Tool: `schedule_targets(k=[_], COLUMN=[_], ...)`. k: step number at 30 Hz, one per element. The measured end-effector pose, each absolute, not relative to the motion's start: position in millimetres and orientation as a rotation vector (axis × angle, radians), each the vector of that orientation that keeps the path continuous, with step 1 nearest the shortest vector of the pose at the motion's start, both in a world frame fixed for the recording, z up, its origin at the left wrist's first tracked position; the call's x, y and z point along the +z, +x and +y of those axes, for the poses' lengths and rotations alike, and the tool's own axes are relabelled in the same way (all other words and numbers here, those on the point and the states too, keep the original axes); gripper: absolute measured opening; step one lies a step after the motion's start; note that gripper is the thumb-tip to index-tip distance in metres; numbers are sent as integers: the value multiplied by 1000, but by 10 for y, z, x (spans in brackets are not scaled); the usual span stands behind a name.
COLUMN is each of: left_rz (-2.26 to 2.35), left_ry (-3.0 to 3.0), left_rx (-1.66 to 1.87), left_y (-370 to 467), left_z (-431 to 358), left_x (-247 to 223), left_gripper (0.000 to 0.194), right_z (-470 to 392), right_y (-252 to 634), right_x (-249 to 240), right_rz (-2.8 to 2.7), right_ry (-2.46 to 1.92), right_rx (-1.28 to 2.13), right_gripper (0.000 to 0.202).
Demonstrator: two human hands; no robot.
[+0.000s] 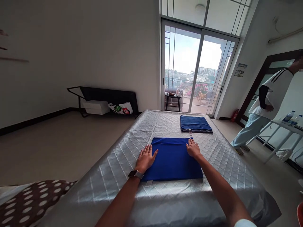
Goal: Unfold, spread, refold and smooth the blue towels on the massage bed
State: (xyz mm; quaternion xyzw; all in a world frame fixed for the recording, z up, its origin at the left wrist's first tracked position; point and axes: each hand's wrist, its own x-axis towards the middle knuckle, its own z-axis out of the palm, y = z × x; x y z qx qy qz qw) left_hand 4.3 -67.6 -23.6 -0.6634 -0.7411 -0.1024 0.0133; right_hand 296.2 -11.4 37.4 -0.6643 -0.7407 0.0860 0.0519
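A bright blue cloth piece [174, 160], flat and roughly rectangular like a pillowcase or cushion cover, lies in front of me on a silver quilted cover [125, 154]. My left hand [145, 157], with a watch on its wrist, rests open along the cloth's left edge, fingers stretched out. Near the upper right corner my right hand [193, 147] lies flat on the cloth, fingers extended. Beyond it a darker blue folded cloth [196, 123] with a grey edge lies on the cover. A small white tag sticks out below the near cloth's lower left edge.
A person [272, 91] stands at the right by a white table [281, 124] with plastic bottles [288, 116]. A black bench [109, 97] stands by the left wall, a white box [96, 107] beneath it. Brown polka-dot fabric [35, 201] lies at lower left. Sliding glass doors [201, 72] are ahead.
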Motion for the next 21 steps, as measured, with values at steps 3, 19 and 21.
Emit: schedule_targets(k=[3, 19, 21], left_rz=[-2336, -1857, -1884], left_ry=[-2076, -2524, -2521], left_rx=[-279, -304, -296], left_y=[33, 1497, 1631], left_z=[-693, -87, -14], left_x=[-223, 81, 56], left_gripper=[77, 70, 70], right_z=[47, 115, 118], right_y=[2931, 2947, 2952], right_x=[388, 178, 167], right_rz=[-2264, -2224, -2225], right_ry=[-1993, -1987, -1987], right_rx=[266, 276, 279], right_gripper=[62, 62, 61])
